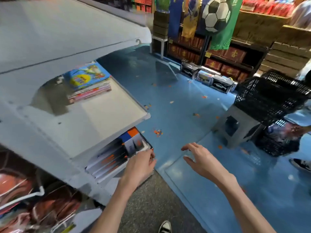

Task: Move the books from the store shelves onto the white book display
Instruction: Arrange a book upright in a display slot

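My left hand [142,167] reaches to the lowest shelf of the white display [107,115], fingers pinching the near right corner of the top book in a leaning stack [116,157]. My right hand [200,158] hovers over the blue floor [176,101], fingers spread, holding nothing. Another pile of books [89,81] lies on the middle shelf, far left.

lower-shelf books [116,157]: smeared by motion, titles unreadable, back ends hidden under the shelf above
left hand [139,167] fingers [149,154]: tips blurred against the books
bottom-left packets [33,202]: blurred, cut by the edge
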Available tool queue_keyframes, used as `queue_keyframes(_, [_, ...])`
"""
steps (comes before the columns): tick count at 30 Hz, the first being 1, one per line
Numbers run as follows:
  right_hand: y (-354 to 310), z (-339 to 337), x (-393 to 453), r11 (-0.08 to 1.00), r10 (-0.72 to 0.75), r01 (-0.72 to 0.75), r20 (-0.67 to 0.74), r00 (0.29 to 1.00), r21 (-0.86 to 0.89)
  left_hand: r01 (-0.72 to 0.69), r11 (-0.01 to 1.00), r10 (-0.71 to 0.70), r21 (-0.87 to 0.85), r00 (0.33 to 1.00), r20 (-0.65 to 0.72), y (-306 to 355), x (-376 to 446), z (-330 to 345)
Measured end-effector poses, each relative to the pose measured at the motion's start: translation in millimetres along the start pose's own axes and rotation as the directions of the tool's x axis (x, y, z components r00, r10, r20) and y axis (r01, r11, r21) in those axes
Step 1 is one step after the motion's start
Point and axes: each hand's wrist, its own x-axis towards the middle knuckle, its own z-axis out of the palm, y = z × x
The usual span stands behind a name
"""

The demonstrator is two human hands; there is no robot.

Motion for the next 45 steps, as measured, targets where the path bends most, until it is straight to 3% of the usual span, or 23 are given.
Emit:
queue_keyframes(11, [131,-89,172,1.000,-0.020,0.020,0.002,1.000,0.005,0.017,1.000,-0.017,0.017,1.000,-0.005,75,221,-23])
queue_keyframes(16, [192,-107,276,0.992,-0.121,0.120,0.048,0.991,0.025,0.145,0.989,-0.144,0.022,0.989,-0.032,91,308,-22])
queue_keyframes(21, [207,-133,385,0.954,-0.296,0.288,0.135,0.945,0.078,0.346,0.938,-0.348,-0.036,0.931,-0.114,106,367,-41])
queue_keyframes(24, [191,-145,447,0.905,-0.425,0.416,0.173,0.889,0.088,0.444,0.893,-0.448,-0.071,0.871,-0.201,103,389,-63])
queue_keyframes(32, [110,-134,583,0.729,-0.679,0.669,0.277,0.680,0.147,0.671,0.708,-0.701,-0.219,0.632,-0.329,47,418,-114])
queue_keyframes(38, [34,-98,670,0.610,-0.768,0.775,0.366,0.526,0.165,0.718,0.597,-0.795,-0.357,0.469,-0.386,-18,442,-136])
queue_keyframes(45, [-60,-80,739,0.456,-0.846,0.857,0.416,0.332,0.242,0.755,0.365,-0.917,-0.545,0.189,-0.351,-69,443,-155])
